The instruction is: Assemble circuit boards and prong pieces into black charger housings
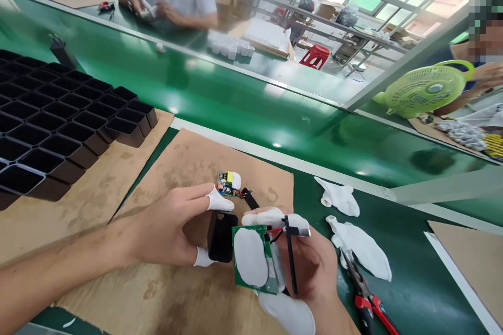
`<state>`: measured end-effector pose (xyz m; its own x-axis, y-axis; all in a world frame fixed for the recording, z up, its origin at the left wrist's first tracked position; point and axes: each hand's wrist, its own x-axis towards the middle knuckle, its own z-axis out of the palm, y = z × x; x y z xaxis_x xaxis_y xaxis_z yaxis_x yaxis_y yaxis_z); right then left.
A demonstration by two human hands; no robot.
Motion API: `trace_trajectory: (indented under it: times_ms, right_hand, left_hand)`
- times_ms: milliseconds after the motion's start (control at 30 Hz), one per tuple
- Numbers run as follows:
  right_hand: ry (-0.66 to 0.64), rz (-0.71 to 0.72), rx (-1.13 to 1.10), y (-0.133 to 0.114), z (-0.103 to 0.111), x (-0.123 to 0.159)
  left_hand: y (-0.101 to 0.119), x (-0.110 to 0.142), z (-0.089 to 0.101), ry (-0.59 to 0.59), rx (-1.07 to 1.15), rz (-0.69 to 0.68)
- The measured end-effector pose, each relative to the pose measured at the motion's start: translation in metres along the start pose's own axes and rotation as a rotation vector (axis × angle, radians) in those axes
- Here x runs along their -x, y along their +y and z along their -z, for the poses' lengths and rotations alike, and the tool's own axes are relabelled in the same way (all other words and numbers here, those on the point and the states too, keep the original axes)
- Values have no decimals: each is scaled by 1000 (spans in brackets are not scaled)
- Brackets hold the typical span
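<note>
Into the close work: gripping the box [220,239] in the left hand [171,225], with white-tipped fingers clamped on opposite sides and the dark mouth in view. Pinching the board [237,275] in the right hand [314,267], with fingers along one edge and thumb at the other, just beside the box and outside it. Hard to tell whether touching! Carrying a black piece [291,261] too, wired to the board in red and black.

Looks like lining up board with box, so call for patience. Hold the box square, without squeezing the walls inward. Turn the board to match its edges to the mouth, pinching there rather than pressing on the white pad [250,256]. Watch those wires! Leave them slack and clear of the rim, never pulled tight. Go slowly; at any snag, back off and straighten.

Mind the second board [228,183] beyond, on the cardboard [188,162]: steer well clear. Leave the pliers [363,296] lying at right, on the green surface [304,188].
</note>
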<state>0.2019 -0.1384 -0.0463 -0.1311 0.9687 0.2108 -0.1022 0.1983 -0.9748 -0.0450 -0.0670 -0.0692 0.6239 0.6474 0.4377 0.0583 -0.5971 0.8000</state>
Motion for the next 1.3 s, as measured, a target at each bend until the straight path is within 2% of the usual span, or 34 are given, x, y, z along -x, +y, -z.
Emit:
trace_trajectory:
  times_ms: [67,267,733,1033,1300]
  right_hand:
    - [-3,20,22,-2,-2,1]
    - [-138,33,116,-4,8,-4]
    - [-171,105,181,-1,8,-6]
    - [-196,164,334,-1,9,-10]
    - [-163,134,343,-1,7,-7]
  left_hand:
    - [0,0,0,-3,-12,-6]
    - [-1,5,-1,-14,-109,-46]
    - [-1,2,-4,21,-74,-80]
    - [-2,3,-3,12,-80,-83]
    - [-3,3,-3,4,-84,-86]
